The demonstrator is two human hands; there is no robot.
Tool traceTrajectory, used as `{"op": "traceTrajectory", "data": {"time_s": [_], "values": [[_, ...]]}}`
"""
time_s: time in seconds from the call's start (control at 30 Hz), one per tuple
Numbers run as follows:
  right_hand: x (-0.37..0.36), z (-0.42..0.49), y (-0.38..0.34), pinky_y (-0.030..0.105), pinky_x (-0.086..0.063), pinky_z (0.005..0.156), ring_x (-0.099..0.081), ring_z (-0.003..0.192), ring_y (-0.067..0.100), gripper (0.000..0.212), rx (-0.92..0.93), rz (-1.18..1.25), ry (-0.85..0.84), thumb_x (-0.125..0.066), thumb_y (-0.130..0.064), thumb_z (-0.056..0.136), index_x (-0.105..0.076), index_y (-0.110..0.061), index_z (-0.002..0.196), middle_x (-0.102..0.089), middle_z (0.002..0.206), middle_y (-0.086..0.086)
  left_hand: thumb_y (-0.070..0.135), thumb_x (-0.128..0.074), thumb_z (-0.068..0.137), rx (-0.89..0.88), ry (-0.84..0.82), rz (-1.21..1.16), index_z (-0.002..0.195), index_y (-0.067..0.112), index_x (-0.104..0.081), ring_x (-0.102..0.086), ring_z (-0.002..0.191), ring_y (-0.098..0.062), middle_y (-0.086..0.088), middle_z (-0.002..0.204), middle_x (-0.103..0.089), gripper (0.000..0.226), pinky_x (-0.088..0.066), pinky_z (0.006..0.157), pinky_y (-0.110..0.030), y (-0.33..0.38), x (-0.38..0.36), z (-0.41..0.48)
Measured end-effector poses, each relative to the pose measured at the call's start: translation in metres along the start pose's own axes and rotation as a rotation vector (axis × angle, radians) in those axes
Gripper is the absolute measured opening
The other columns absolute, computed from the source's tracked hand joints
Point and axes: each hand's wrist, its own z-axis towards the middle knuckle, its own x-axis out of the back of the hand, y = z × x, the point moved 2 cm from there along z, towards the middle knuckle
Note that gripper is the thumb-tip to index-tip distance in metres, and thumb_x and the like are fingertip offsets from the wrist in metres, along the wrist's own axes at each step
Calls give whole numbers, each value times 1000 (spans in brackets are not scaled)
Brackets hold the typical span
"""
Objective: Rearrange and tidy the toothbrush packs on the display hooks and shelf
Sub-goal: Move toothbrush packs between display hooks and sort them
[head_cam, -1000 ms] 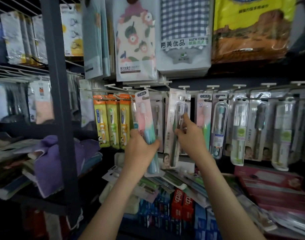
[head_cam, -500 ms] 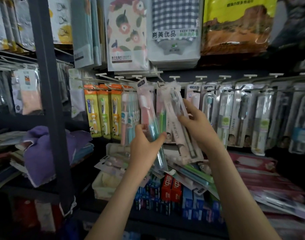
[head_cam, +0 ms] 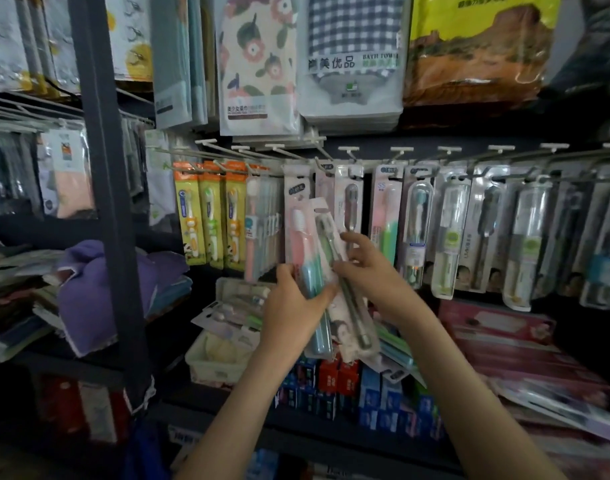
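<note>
My left hand (head_cam: 294, 308) grips a pink-and-blue toothbrush pack (head_cam: 305, 244) by its lower half, held upright in front of the hooks. My right hand (head_cam: 369, 277) holds a white pack with a dark toothbrush (head_cam: 352, 306), tilted so that its top leans left against the pink pack. Both packs are off the hooks and overlap between my hands. Behind them a row of white display hooks (head_cam: 348, 152) carries more toothbrush packs: yellow children's packs (head_cam: 211, 216) at the left and clear blister packs (head_cam: 449, 233) at the right.
A dark upright shelf post (head_cam: 102, 188) stands at the left beside folded purple cloth (head_cam: 88, 289). Below the hooks lie loose toothbrush packs (head_cam: 234, 310), a cream basket (head_cam: 215, 365), toothpaste boxes (head_cam: 334, 386) and pink flat boxes (head_cam: 501, 334). Towel packs (head_cam: 352, 60) hang above.
My right hand took the white pack off its hook and brought it down and left against the pink pack. My left hand stayed nearly still. The view shifted slightly.
</note>
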Motion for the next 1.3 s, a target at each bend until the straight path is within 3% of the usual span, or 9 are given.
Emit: {"op": "traceTrajectory", "data": {"time_s": [0.27,0.4,0.53,0.77,0.9,1.03,1.17,1.23,1.3], "values": [[22,-85,75,28,-55,77,-66,91,11,37,-112,215,256,-51,-5,92,-53,-25,123,-66,105,-2,39,-73,78,-1,-364,148,123,28,-45,-58,90,-9,13,98,-56,54,-46,71,-22,-13,-78,-51],[87,-114,105,12,-41,81,-53,101,3,49,-159,-107,387,-52,-10,92,-44,-22,139,-56,117,-11,37,-70,81,-158,-402,355,136,31,-36,-59,106,-18,5,121,-58,65,-43,73,-24,-10,-122,-58],[170,-129,125,11,-28,76,-52,109,23,52,-180,-535,406,-51,-9,92,-39,-16,142,-46,132,11,32,-65,87,-330,-398,533,145,29,-28,-51,116,-23,-2,135,-47,69,-45,87,-34,3,-160,-41],[256,-111,181,26,-28,105,-31,134,26,80,-413,-918,-49,-63,-42,86,-18,-24,150,-22,149,9,46,-64,84,-299,-733,836,140,30,-36,-56,112,-21,0,132,-54,65,-48,88,-34,10,-223,-11],[265,-98,206,37,-19,115,-16,143,25,72,-412,-983,-210,-59,-44,88,-21,-31,148,-12,158,5,46,-67,81,-220,-855,846,134,31,-44,-56,108,-18,1,129,-57,60,-48,87,-31,4,-250,0],[268,-88,214,43,-9,113,-11,143,20,57,-386,-1085,-357,-50,-47,93,-31,-35,145,-16,157,-3,49,-60,86,-207,-929,842,145,29,-33,-44,126,-19,0,146,-41,68,-38,99,-29,5,-262,8],[273,-90,206,39,-29,109,-37,132,20,46,-321,-948,-244,-57,-40,90,-51,-25,133,-42,141,-1,52,-55,88,-267,-790,789,146,29,-29,-42,127,-20,-2,144,-40,67,-38,100,-32,16,-264,2],[274,-90,195,35,-46,88,-54,105,19,27,-256,-977,-73,-55,-41,90,-61,-18,104,-55,109,0,55,-51,89,-322,-682,764,142,29,-35,-51,113,-18,0,128,-49,62,-47,88,-33,26,-261,-2],[272,-88,180,31,-43,67,-53,85,17,24,-176,-1098,105,-51,-38,92,-50,-16,84,-48,88,-1,55,-49,90,-392,-571,712,138,28,-40,-56,104,-16,3,121,-55,56,-50,81,-32,37,-254,-5]]}}
